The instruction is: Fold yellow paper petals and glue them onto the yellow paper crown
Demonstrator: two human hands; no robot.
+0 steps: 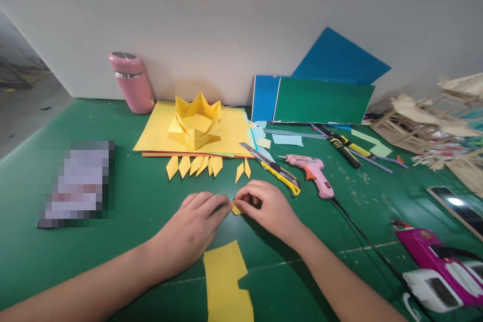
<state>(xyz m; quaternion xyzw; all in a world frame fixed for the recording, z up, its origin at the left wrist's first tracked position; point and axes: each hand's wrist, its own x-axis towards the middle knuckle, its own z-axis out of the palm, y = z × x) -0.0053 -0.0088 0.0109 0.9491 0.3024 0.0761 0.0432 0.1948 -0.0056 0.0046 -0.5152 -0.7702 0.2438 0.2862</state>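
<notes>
Over the green table, my right hand (269, 209) pinches a small piece of folded yellow paper (237, 209) between thumb and fingertips. My left hand (202, 214) is closed, its thumb and index fingertips meeting at the left edge of that same piece. Just beyond the hands lie several yellow paper diamonds (184, 166) in a row, two of them a little apart to the right. A notched sheet of yellow paper (226, 271) rests below my hands. Behind the diamonds, a pointed yellow paper crown (195, 123) stands on a stack of coloured paper (151, 133).
A yellow utility knife (277, 173) and a pink glue gun (311, 168) lie to the right, its black cord (370, 241) running to the near right. Pliers (343, 148), a phone (458, 211) and a magenta device (430, 251) are farther right. A pink thermos (132, 83) stands back left.
</notes>
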